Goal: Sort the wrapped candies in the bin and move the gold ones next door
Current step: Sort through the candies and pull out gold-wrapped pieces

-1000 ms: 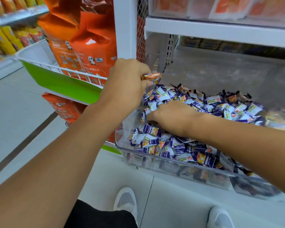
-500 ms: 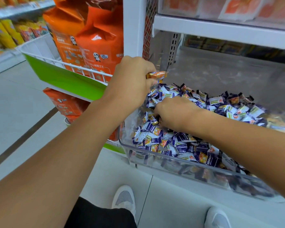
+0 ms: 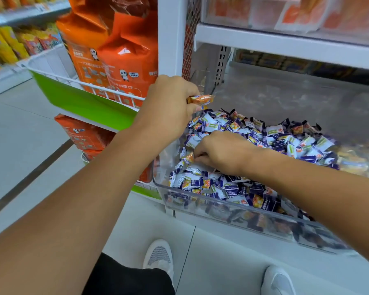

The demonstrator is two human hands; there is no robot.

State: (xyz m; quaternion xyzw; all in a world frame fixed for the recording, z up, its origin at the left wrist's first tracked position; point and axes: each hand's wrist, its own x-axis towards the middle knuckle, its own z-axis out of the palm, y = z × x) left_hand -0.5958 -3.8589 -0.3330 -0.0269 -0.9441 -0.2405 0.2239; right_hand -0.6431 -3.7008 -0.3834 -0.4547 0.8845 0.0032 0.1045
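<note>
My right hand [image 3: 222, 153] is now pinching a second gold candy [image 3: 188, 157] at the left end of the bin [image 3: 200, 206]; a moment ago this hand was lying flat and deep in the pile and no gold wrapper was showing there, so I am judging that the digging has worked and one more piece is ready to go out. My left hand [image 3: 170, 111] is still closed around the first gold candy [image 3: 199, 99], holding it above the bin's back left corner, with the crimped end sticking out past my fingers. Both gold pieces are still over this bin, so the move next door is not yet done; the neighbour bin, I think, is the blurred yellowish heap [image 3: 358, 160] on the right, but I cannot tell this for sure. The blue candies [image 3: 273, 137] are filling most of the bin: small pillow shapes in glossy white and purple film with saw-tooth ends, loose and slippery-looking. The gold wrappers are shiny orange-gold foil. The bin is clear hard plastic with rounded corners, sitting on a white metal shelf [image 3: 253, 248].
</note>
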